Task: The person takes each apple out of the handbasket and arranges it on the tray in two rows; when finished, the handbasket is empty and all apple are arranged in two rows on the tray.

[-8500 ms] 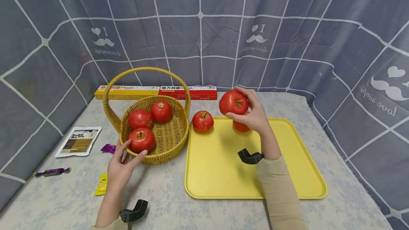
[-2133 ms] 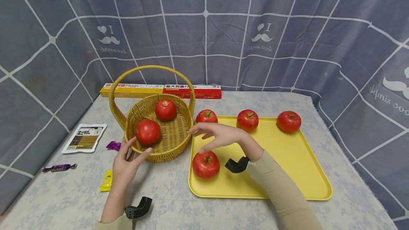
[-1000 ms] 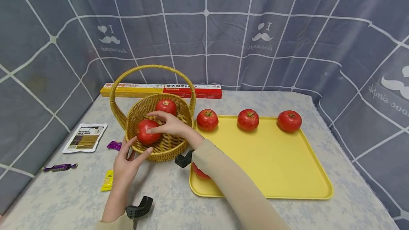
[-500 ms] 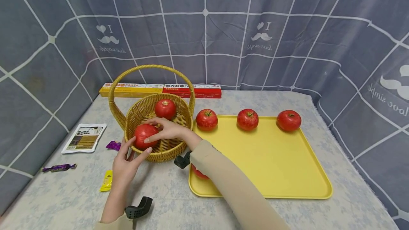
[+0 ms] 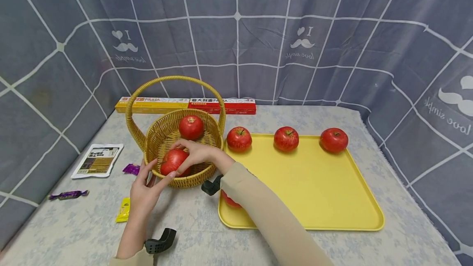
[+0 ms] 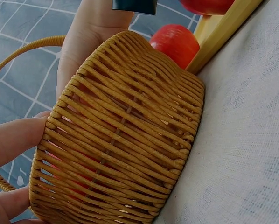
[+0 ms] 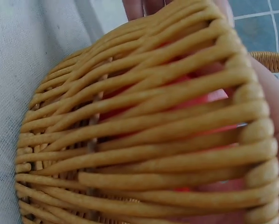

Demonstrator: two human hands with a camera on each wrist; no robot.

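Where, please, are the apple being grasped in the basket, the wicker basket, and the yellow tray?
grasped apple (image 5: pixel 172 160), head view, on its red skin left of the fingers.
wicker basket (image 5: pixel 207 166), head view, on its near right rim.
yellow tray (image 5: pixel 325 192), head view, on its bare floor.

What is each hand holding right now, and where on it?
The right hand grips the front apple in the basket over its top; the left hand rests against the basket's outer wall.

I see red apples (image 5: pixel 239 139), a golden wicker basket (image 5: pixel 201 174), a plain yellow tray (image 5: pixel 321 192), and a pale blue-flowered table (image 5: pixel 207 241) cloth.
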